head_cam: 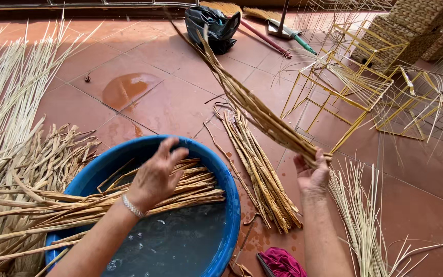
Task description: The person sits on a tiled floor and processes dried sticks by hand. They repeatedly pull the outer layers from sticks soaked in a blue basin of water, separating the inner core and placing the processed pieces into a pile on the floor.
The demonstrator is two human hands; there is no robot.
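Note:
My right hand (311, 172) grips the lower end of a bundle of wet brown reeds (247, 100), held up slanting away to the upper left. My left hand (155, 174), with a bracelet on the wrist, hovers with fingers apart over reeds (190, 187) soaking across a blue water basin (229, 190). Between my hands a pile of wet reeds (260, 164) lies on the red tiled floor.
Pale dry reeds (6, 97) and husks (52, 159) spread on the left. Thin straw (360, 215) lies at the right. Yellow wire frames (344, 82), woven baskets (416, 25), a black bag (214, 25), brooms (270, 31) and a pink cloth (283, 261) surround the spot.

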